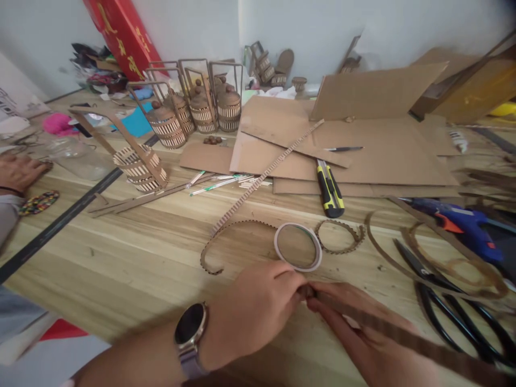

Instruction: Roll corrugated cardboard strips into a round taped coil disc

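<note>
Lower centre: left hand (pixel 250 309), watch on wrist, fingers closed at the rolled end of a long flat brown cardboard strip (pixel 423 346); fingertips partly hidden. Right hand (pixel 363 322) has thumb and finger pinched on it just beside, likely keeping the coil tight; its tail runs over the right hand to lower right. Lower right, black-handled metal scissors (pixel 453 288) lie near the right hand, probably for easy reach. Just beyond the hands, a white ring-shaped tape roll (pixel 277 244) sits flat between two curled brown corrugated strips. Right: blue plastic glue gun (pixel 470 223). Upper centre: yellow-and-black utility knife (pixel 329 188), partly over flat brown cardboard sheets (pixel 387 161). Upper left: lidded striped brown baskets (pixel 166 126) grouped upright, seemingly to save space.
</note>
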The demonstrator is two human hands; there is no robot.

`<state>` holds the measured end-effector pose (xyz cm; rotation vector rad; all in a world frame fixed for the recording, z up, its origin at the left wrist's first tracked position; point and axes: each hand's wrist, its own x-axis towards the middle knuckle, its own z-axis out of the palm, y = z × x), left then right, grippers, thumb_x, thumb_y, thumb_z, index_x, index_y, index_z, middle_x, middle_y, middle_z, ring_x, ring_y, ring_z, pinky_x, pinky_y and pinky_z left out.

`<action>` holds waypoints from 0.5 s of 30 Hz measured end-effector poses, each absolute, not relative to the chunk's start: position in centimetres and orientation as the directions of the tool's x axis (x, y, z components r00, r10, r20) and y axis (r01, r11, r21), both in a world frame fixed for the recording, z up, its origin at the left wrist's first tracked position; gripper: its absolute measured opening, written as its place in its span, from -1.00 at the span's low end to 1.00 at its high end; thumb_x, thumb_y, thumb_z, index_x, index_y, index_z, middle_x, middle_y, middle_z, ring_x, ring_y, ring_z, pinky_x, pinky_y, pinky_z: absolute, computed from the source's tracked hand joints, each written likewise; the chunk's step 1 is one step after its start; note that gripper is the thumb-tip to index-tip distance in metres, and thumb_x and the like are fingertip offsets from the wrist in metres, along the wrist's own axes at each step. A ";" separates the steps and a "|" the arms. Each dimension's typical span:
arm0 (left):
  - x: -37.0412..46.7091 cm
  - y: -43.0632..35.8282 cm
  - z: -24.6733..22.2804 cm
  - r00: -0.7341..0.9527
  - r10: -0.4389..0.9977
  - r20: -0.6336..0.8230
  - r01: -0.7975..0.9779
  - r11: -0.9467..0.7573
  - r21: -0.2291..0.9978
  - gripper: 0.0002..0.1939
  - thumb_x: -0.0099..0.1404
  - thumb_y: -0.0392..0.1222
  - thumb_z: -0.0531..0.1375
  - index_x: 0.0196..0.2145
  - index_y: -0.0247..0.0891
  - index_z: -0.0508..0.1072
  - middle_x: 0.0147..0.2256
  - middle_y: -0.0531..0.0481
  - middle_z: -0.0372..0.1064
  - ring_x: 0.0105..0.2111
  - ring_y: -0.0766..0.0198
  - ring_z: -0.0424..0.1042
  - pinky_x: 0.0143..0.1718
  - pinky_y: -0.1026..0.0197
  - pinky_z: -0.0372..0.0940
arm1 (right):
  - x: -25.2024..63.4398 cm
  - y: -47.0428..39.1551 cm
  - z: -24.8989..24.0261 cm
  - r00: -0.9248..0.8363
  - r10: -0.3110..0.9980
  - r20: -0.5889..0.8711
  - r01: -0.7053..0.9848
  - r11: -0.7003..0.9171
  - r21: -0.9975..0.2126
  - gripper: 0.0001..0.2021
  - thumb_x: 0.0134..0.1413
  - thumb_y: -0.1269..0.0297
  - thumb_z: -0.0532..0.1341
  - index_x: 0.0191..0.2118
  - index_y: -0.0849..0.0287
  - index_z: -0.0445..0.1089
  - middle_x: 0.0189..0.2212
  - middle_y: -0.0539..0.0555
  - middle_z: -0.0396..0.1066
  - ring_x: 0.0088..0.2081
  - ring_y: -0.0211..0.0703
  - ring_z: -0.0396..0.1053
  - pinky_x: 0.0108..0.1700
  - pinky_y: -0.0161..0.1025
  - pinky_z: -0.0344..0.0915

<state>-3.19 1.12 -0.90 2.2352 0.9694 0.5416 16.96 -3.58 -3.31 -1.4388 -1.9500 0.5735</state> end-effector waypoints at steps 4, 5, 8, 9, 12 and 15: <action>-3.1 1.2 -0.3 0.522 0.851 0.065 0.259 -0.231 0.938 -0.77 0.33 -0.26 0.25 -0.06 -0.26 0.54 -0.18 -0.03 0.56 -0.21 0.26 0.52 -0.18 0.31 0.38 | 16.4 -3.6 -2.3 -0.022 0.979 0.202 0.581 0.177 -0.794 -0.86 0.11 0.17 0.28 -0.32 -0.02 0.62 -0.36 -0.01 0.64 -0.34 -0.11 0.61 -0.28 -0.31 0.56; -3.1 1.2 -0.2 0.520 0.853 0.039 0.206 -0.170 0.964 -0.77 0.32 -0.23 0.26 -0.07 -0.26 0.55 -0.19 -0.02 0.56 -0.22 0.28 0.53 -0.19 0.33 0.38 | 16.3 -3.7 -2.3 0.008 0.989 0.151 0.559 0.120 -0.820 -0.85 0.10 0.15 0.28 -0.35 -0.02 0.62 -0.38 -0.01 0.64 -0.36 -0.10 0.61 -0.30 -0.32 0.55; -3.0 1.1 -0.2 0.532 0.847 -0.011 0.105 -0.054 0.993 -0.76 0.33 -0.16 0.26 -0.07 -0.25 0.58 -0.20 -0.04 0.58 -0.23 0.27 0.55 -0.21 0.32 0.39 | 16.4 -3.9 -2.2 0.064 0.998 0.001 0.512 -0.032 -0.858 -0.79 0.08 0.06 0.28 -0.42 -0.01 0.63 -0.45 0.00 0.63 -0.40 -0.08 0.61 -0.40 -0.34 0.54; -3.0 1.1 -0.3 0.537 0.843 -0.035 0.076 -0.007 0.997 -0.71 0.31 -0.14 0.29 -0.04 -0.26 0.56 -0.19 -0.06 0.59 -0.22 0.25 0.55 -0.20 0.30 0.40 | 16.4 -3.8 -2.2 0.075 0.997 -0.027 0.502 -0.061 -0.863 -0.77 0.07 0.04 0.28 -0.44 -0.01 0.63 -0.46 0.02 0.63 -0.41 -0.07 0.61 -0.42 -0.35 0.54; -2.9 1.0 -0.7 0.570 0.814 -0.114 -0.046 0.169 0.984 -0.57 0.26 -0.11 0.33 0.06 -0.27 0.50 -0.19 -0.10 0.59 -0.18 0.18 0.57 -0.13 0.23 0.42 | 16.6 -3.6 -2.0 0.106 0.994 -0.040 0.470 -0.086 -0.878 -0.75 0.02 0.01 0.30 -0.47 0.02 0.63 -0.51 0.05 0.61 -0.46 -0.06 0.60 -0.45 -0.34 0.53; -2.6 1.0 -1.1 0.561 0.814 -0.153 -0.088 0.242 0.966 -0.63 0.27 -0.12 0.32 0.01 -0.28 0.53 -0.18 -0.11 0.59 -0.18 0.20 0.56 -0.12 0.23 0.41 | 16.4 -3.4 -1.9 0.130 0.991 -0.026 0.447 -0.082 -0.891 -0.77 0.00 0.03 0.31 -0.50 0.01 0.62 -0.55 0.04 0.60 -0.50 -0.08 0.59 -0.44 -0.34 0.53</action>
